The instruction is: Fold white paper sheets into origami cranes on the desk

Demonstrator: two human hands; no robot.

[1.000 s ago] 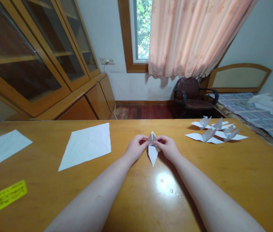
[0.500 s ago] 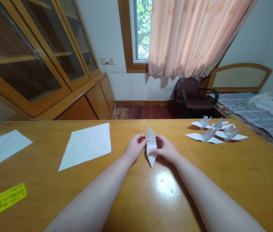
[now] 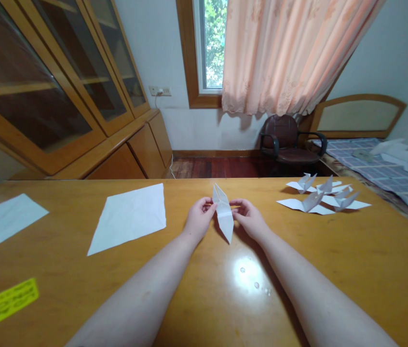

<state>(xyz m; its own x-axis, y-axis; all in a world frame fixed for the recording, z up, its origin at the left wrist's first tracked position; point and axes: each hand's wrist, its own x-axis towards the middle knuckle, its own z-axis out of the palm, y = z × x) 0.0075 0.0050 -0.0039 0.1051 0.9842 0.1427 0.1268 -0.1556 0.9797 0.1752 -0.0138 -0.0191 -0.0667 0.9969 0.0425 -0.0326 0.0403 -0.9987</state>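
A narrow, folded white paper piece (image 3: 224, 212) with pointed ends stands lifted over the middle of the wooden table (image 3: 352, 270). My left hand (image 3: 199, 219) pinches its left side and my right hand (image 3: 249, 218) pinches its right side, fingers closed on the paper. Its upper tip leans slightly left and its lower tip points toward me. Both forearms reach in from the bottom of the view.
A flat white sheet (image 3: 129, 217) lies left of my hands, another sheet (image 3: 3, 221) at the far left, and a yellow slip (image 3: 1, 306) near the front left. Several finished folded paper birds (image 3: 321, 196) sit at the right. A chair (image 3: 285, 140), cabinets and a bed lie beyond the table.
The folded paper has been raised off the table and unfolded longer; its top tip now leans left. Both hands stayed in about the same place, still gripping it.
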